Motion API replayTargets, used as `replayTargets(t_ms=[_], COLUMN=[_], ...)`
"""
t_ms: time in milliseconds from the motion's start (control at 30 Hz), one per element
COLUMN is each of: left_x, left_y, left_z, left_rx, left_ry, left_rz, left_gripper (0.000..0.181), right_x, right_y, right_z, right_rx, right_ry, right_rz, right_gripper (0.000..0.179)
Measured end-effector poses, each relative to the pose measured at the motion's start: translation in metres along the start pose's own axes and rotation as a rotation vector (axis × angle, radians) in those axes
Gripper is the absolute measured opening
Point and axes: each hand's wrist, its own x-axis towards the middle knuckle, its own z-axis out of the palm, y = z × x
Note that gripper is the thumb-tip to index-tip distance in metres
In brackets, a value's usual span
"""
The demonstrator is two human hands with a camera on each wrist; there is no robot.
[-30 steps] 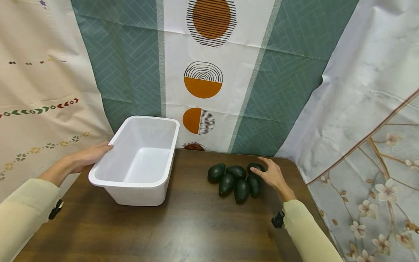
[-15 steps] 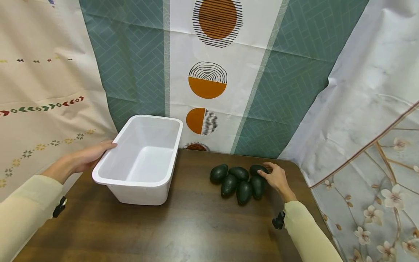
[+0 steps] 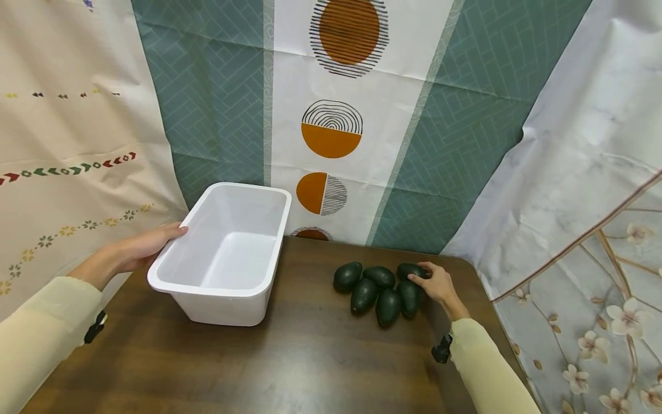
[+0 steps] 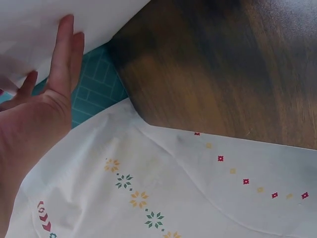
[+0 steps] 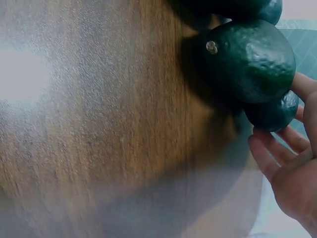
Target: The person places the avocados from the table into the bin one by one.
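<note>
On the left of the head view stands a white plastic tub with nothing inside. My left hand holds its left rim, thumb over the edge; in the left wrist view the fingers lie along the tub's outer wall. Several dark green avocados lie bunched at the right. My right hand grips the back right avocado between thumb and fingers. From the right wrist, that avocado shows partly hidden behind a nearer avocado.
A brown wooden table carries everything. Behind it hangs a green and white patterned cloth. A cream cloth hangs at the left and a floral one at the right. Another avocado lies at the cluster's left end.
My right hand has come down onto the back right avocado, its raised fingers closing around it. My left hand stays on the tub rim. The head view has shifted slightly.
</note>
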Motion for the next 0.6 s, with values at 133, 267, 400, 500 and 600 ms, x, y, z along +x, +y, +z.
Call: replayTargets(t_ms=[133,267,400,500,600], left_x=[-0.0007,-0.002,-0.0027,-0.0023,-0.0009], left_y=[0.0008,0.0002,-0.0002,0.0002,0.0007], left_z=[0.0005,0.0012,0.0024,0.0026,0.0016], left_rx=[-0.022,-0.047,-0.045,-0.046,-0.044], left_ry=[-0.012,-0.019,-0.02,-0.016,-0.018], left_rz=[-0.013,-0.019,-0.016,-0.016,-0.01], left_gripper=[0.071,0.071,0.071,0.071,0.071], right_x=[0.0014,0.0022,0.0024,0.0023,0.0025], right_y=[0.0009,-0.0008,-0.0019,-0.0021,-0.0015], right_z=[-0.0025,-0.0056,-0.0072,-0.008,-0.009], right_rx=[-0.003,-0.011,-0.008,-0.009,-0.003], right_ry=[-0.032,-0.067,-0.087,-0.092,-0.088], right_rz=[0.021,0.034,0.048,0.048,0.058], right_gripper=[0.064,0.068,0.068,0.068,0.069])
